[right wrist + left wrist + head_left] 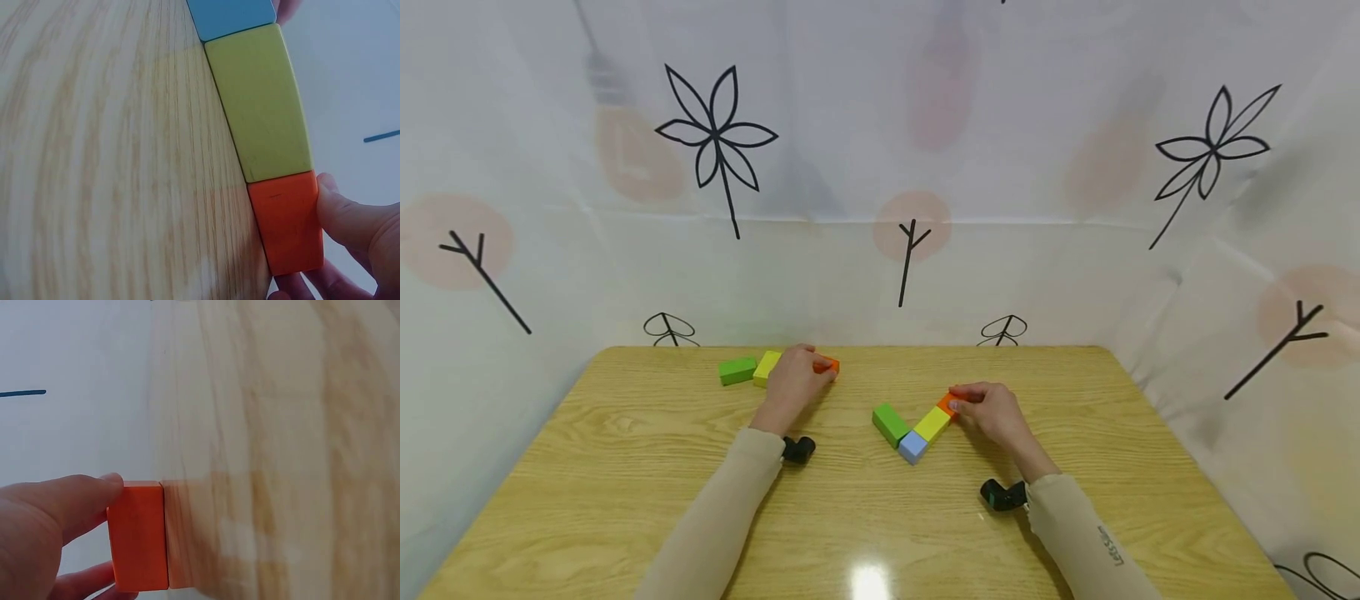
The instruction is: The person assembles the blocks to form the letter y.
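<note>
At the back left of the table, my left hand (pixel 793 382) pinches an orange block (pixel 830 364) between thumb and fingers; the left wrist view shows this orange block (pixel 139 537) resting on the tabletop. Beside that hand lie a yellow block (pixel 766 367), partly covered by it, and a green block (pixel 737 371). My right hand (pixel 996 410) grips another orange block (pixel 948 406) at the end of a V-shaped row. Touching it is a yellow block (pixel 259 106), then a light blue block (pixel 913 447) at the corner. A second green block (pixel 891 425) forms the other arm.
The wooden table (pixel 865 517) ends at a white patterned cloth (pixel 820 275) behind and at the sides. Black devices sit at the left wrist (pixel 800 450) and the right wrist (pixel 1002 496). Light glares off the table's front.
</note>
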Motion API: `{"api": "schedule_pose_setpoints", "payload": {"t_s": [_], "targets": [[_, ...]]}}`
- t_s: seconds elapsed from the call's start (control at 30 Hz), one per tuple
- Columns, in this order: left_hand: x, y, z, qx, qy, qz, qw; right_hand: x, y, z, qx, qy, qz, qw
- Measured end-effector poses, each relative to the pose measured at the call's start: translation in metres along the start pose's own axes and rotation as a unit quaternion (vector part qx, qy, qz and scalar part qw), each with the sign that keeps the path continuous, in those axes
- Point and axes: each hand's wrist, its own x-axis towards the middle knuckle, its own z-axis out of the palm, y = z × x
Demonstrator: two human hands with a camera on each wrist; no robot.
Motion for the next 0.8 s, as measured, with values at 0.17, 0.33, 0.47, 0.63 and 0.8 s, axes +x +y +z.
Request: {"api": "schedule_pose_setpoints", "payload": {"t_s": [0.17,0.33,0.47,0.63,0.8], "targets": [[-0.0012,0.0013,0.001,-0.006,0.002,-0.005,1.0,-0.0001,-0.0004,0.0002,-0.002,0.0,0.003,1.0],[-0.0018,0.0029,0.0009,-0.02,0.003,-0.014,0.9997,0.0002,0.0006,0.0001,0.004,-0.001,0.003,1.0],[-0.0018,0.0032,0.0012,-0.024,0.0,-0.02,0.9995,0.0001,0.0017,-0.0005,0.002,-0.001,0.003,1.0],[-0.0012,0.0028,0.0021,-0.02,-0.007,-0.02,0.9996,-0.0003,0.0013,-0.0013,0.002,-0.003,0.01,0.9999],[-0.0006,0.0016,0.0023,-0.006,0.001,-0.012,0.9999,-0.0004,0.0009,-0.0008,0.004,-0.004,0.009,0.9999]]}}
